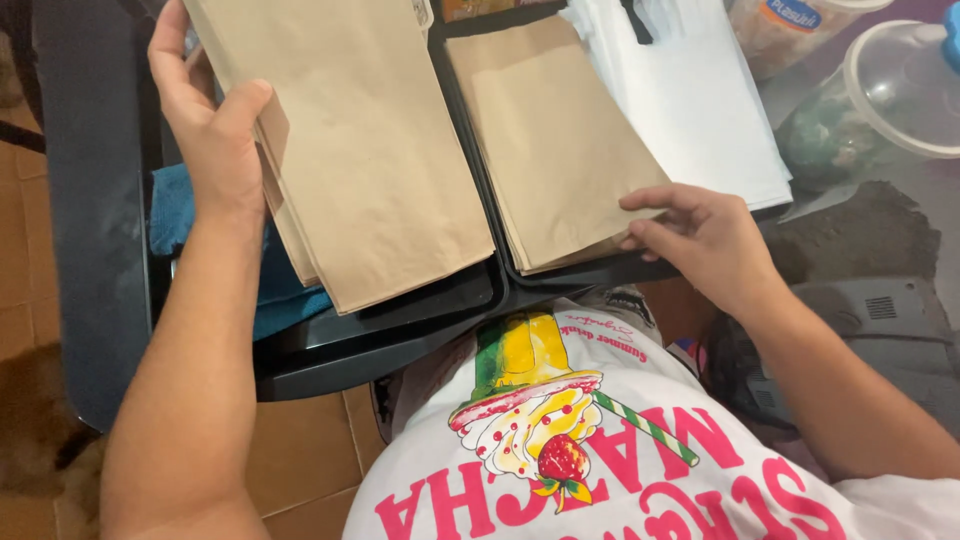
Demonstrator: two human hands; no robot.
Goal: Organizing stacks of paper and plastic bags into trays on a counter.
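The left hand (215,125) grips the left edge of a stack of brown paper bags (355,150), thumb on top and fingers curled under, holding it tilted above a black tray (400,330). The right hand (705,235) rests on the lower right corner of a 2nd stack of brown bags (555,140) lying in the neighbouring tray, its fingers narrow and pinching at the top sheets. Judging by this, the step in hand is separating 1 bag from that pile, which calls for a light pinch.

Two black trays (480,290) with brown paper bags (560,140).
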